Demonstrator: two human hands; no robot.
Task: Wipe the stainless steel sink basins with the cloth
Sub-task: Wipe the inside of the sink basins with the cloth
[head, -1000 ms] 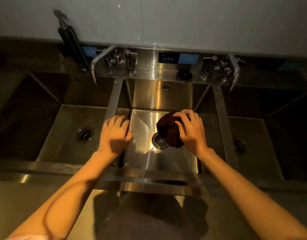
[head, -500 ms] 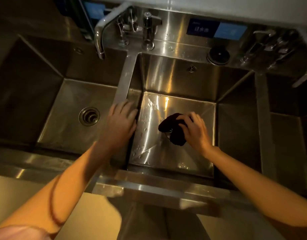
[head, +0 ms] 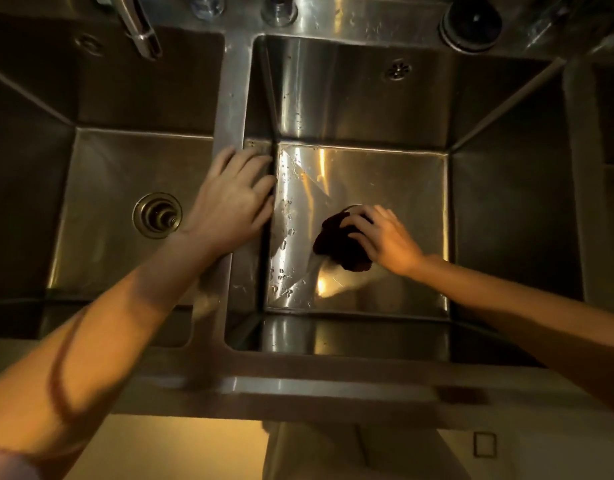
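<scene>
Dim, warm light over a steel sink unit seen from above. Right hand (head: 385, 237) down in the middle basin (head: 378, 174), fingers curled over a dark bunched cloth (head: 340, 245) and gripping it against the basin floor. Cloth at about the centre of that floor, just at 9 o'clock of the hand, covering most of the drain; only a thin bright arc of the drain rim showing at 12 o'clock of the cloth. Water drops (head: 286, 237) scattered along the floor's 9 o'clock edge, with bright reflections beside them.

Left hand (head: 231, 199) flat on the steel divider (head: 234, 98) between the left and middle basins, fingers straight and spread, pointing toward 1 o'clock, holding nothing; fingertips reaching the lip of the middle basin. Both forearms bare, entering from 7 and 4 o'clock.

Left basin (head: 108, 209) at 9 o'clock of the divider, with its round drain (head: 157, 215) near the floor's centre, well apart from the left hand. Tap spout (head: 137, 27) hanging over the left basin's back wall at 11 o'clock. Small round overflow (head: 398, 71) high on the middle basin's back wall. Dark round knob (head: 471, 24) on the back ledge at 1 o'clock. Part of a third basin (head: 610, 133) at the 3 o'clock edge, mostly cut off. Front rim (head: 298, 386) across 6 o'clock, blurred.
</scene>
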